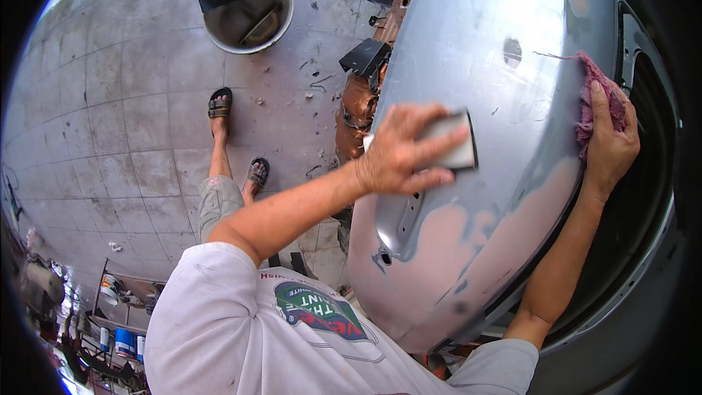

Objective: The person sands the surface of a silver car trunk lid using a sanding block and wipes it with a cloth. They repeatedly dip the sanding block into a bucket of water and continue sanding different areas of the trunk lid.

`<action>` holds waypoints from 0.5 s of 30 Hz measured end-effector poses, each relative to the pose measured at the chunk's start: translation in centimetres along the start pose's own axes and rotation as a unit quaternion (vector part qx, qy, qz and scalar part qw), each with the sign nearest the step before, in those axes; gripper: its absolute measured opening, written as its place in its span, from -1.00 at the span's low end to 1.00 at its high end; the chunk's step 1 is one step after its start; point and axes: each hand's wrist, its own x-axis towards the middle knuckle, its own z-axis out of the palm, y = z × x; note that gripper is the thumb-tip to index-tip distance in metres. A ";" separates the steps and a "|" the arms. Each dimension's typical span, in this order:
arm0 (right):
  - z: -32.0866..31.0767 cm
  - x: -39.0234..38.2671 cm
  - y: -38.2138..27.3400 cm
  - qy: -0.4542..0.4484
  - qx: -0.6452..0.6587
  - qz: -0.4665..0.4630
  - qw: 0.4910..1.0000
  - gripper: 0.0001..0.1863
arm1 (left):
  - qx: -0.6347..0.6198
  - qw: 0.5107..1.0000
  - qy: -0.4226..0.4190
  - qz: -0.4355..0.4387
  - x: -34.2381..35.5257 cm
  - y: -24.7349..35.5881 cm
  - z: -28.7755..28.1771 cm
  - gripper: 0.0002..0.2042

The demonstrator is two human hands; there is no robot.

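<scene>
My left hand [406, 148] is wrapped around a pale sanding block [447, 145] with a dark edge, pressed flat on a car's trunk lid [482, 51]. That hand is slightly blurred. Its fingers spread over the block, whose underside is hidden. Over at the lid's right edge, my right hand [613, 135] grips a crumpled purple-red cloth [596, 99] against the panel. The lid is bare silver-grey, with pinkish filler patches [439, 249] on its near part and a smaller one at the far right. A recess with holes [398, 230] sits below my left hand.
A round metal tub [248, 18] with dark sheets on its rim stands on the tiled floor [110, 124]. Brown exposed bodywork [356, 102] lies along the lid's left side. A cart with cans [126, 342] is at lower left. The dark rear window [643, 153] is right.
</scene>
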 end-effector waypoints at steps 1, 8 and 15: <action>0.3 0.1 0.1 -0.001 0.008 -0.003 1.000 -0.70 | 0.004 0.998 0.045 -0.035 1.8 -2.8 0.2 -0.34; 1.9 2.4 -0.6 0.008 0.020 -0.053 0.998 -0.68 | -0.342 0.859 0.141 -0.355 11.3 -17.4 -6.0 -0.42; 0.6 0.7 5.5 -0.127 0.231 0.090 0.961 -0.73 | -0.113 0.832 0.081 -0.537 -7.1 -17.8 -23.9 -0.50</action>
